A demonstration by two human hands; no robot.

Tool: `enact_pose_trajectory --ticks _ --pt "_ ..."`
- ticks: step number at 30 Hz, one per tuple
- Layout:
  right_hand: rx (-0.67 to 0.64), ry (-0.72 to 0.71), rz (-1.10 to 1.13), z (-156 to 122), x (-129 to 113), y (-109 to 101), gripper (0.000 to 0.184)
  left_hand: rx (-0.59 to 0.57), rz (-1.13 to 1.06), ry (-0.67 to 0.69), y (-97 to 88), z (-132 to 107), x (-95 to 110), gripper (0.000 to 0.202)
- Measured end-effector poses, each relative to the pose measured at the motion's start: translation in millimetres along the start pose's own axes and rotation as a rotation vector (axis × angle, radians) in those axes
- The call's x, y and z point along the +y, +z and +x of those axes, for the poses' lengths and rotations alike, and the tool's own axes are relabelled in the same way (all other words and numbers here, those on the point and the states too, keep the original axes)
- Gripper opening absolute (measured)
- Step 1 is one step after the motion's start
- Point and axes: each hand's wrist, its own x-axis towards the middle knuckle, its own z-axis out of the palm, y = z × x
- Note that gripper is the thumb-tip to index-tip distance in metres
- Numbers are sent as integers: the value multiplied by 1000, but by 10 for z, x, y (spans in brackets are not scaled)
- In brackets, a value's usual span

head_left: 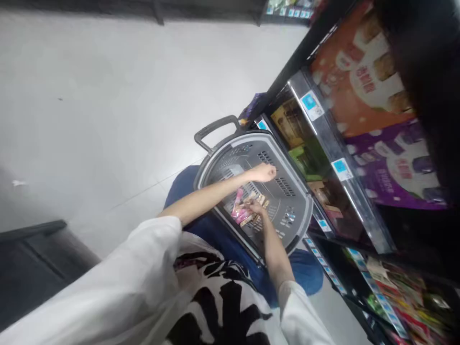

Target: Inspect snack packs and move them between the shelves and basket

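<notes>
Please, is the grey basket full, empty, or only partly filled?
Partly filled: small packets lie inside the basket at the right hand, with much of its slotted inside visible around them.

- A pale tiled floor (pixel 108 105), marked by a thin seam, a small dark speck (pixel 60 99) and a white scrap (pixel 18 183).
- A dark, blurred cabinet-like unit (pixel 39 263) at the lower left.
- A dark fixture base (pixel 89 10) along the top edge; near its right end, a row of blue-and-white labels (pixel 291 12).
- Black shelving (pixel 296 64) on the right, with a diagonal grey rail (pixel 327 136) bearing an upper price tag (pixel 312 105) and a lower price tag (pixel 342 169).
- An orange package (pixel 362 72) printed with food pictures, beside a similar purple package (pixel 398 163).
- Behind the rail, a yellow-brown box (pixel 287 120), a green box (pixel 307 158) and a tan-and-pink package (pixel 325 199).
- Blurred multicoloured packets (pixel 413 292) at the lower right.
</notes>
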Motion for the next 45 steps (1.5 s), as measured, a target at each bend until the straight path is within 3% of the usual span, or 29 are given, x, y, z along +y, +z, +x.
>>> enact_pose_trajectory --ticks 2,6,10,12,16,18,20,28,33,36,41,45 --pt "-1 -14 -6 50 -56 -90 13 -5 19 -12 35 7 -35 37" --pt "80 -75 9 3 -186 -365 27 -44 44 -14 92 3 -120 40" --pt "257 -175 69 -417 -307 -729 31 -69 13 34 89 11 -194 45" --pt "322 -247 221 -709 -357 -866 30 -71 -23 76 82 36 -212 49" --pt "589 -233 636 -1112 -459 -955 42 -108 -448 149 151 84 -183 38" --pt "725 -196 751 -1164 -523 -931 46 -142 -734 189 225 80 -124 39" --pt "775 -185 821 -1154 -594 -892 47 -156 -887 235 300 55 -47 43" --pt "707 -194 1028 -1088 -701 -906 54 -90 -925 205 424 -20 134 36" --pt "747 -265 1180 -1077 -620 -1039 38 -138 -961 84 273 -26 171 44" --pt "773 -300 1334 -1068 -580 -1095 34 -112 -980 26 157 -27 189 29" --pt "861 -219 1548 -1035 -542 -1055 35 77 -1233 -133 91 -3 217 30" --pt "657 -252 1435 -989 -554 -874 42 364 -1325 -196 115 57 170 29"
